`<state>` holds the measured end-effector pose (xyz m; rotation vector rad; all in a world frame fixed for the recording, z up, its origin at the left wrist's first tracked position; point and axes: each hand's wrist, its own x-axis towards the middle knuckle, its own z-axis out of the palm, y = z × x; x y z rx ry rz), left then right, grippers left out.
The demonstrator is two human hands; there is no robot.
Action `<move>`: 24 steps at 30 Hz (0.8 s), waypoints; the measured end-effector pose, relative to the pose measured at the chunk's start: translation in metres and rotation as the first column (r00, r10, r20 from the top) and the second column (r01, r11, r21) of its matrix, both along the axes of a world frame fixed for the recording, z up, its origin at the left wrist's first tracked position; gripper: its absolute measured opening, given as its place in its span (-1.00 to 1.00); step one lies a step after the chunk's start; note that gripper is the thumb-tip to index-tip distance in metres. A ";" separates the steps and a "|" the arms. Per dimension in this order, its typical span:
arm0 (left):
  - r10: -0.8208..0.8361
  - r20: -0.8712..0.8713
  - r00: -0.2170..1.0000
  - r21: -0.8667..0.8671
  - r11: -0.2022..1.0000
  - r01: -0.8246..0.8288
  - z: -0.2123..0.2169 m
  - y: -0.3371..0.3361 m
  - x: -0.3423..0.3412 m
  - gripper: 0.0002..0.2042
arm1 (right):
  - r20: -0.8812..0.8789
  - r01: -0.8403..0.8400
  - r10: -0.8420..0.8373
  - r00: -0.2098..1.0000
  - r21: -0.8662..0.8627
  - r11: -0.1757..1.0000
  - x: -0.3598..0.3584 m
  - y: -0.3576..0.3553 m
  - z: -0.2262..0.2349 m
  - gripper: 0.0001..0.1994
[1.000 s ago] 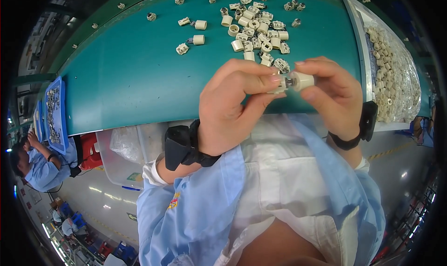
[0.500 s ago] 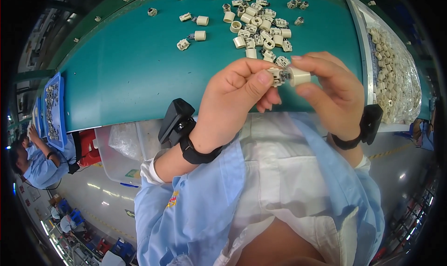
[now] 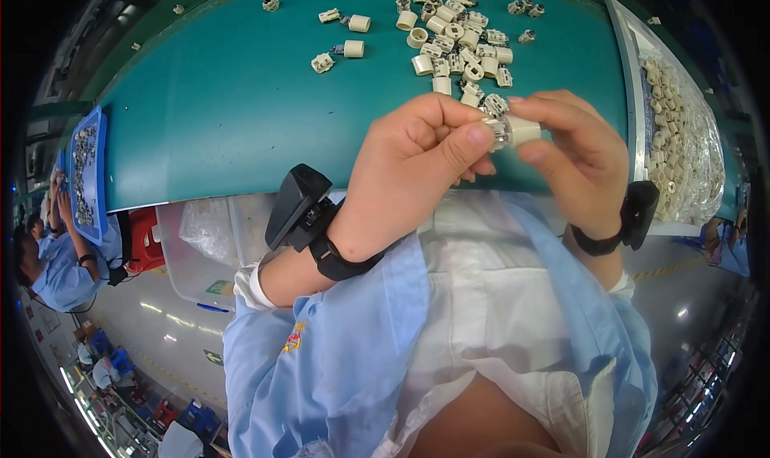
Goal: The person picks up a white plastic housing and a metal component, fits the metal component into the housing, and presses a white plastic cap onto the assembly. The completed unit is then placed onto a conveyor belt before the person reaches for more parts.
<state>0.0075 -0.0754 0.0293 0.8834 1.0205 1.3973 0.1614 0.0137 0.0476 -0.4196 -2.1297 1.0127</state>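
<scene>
Here, two hands, one cream socket (pinched).

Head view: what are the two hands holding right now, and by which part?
One small cream cylindrical plastic part, held between both hands: the right hand pinches its cream barrel, and the left hand fingers press on its metal-looking end.

Loose parts on table, tray right

We sit at a teal worktable with a dark green rim. Below its edge we see a pale, glossy floor with yellow lines (lamps glint off it), a clear plastic bin and a red stool.
</scene>
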 end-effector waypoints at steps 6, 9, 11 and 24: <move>-0.028 0.060 0.998 -0.032 0.999 0.030 -0.006 0.003 -0.002 -0.79 | 0.015 -0.022 0.022 1.000 -0.021 1.000 -0.003 0.004 -0.006 -0.74; -0.035 0.106 0.994 -0.038 0.999 0.039 -0.010 0.005 -0.001 -0.78 | 0.012 -0.006 0.007 1.000 -0.046 0.999 -0.004 0.004 -0.010 -0.76; -0.039 0.128 0.991 -0.041 0.998 0.045 -0.013 0.006 -0.001 -0.77 | 0.010 0.002 -0.002 1.000 -0.059 0.998 -0.006 0.005 -0.009 -0.77; -0.088 0.235 0.968 -0.044 0.994 0.101 -0.002 0.041 -0.017 -0.71 | 0.226 -0.025 -0.062 0.972 0.363 0.931 -0.026 0.045 0.027 -0.79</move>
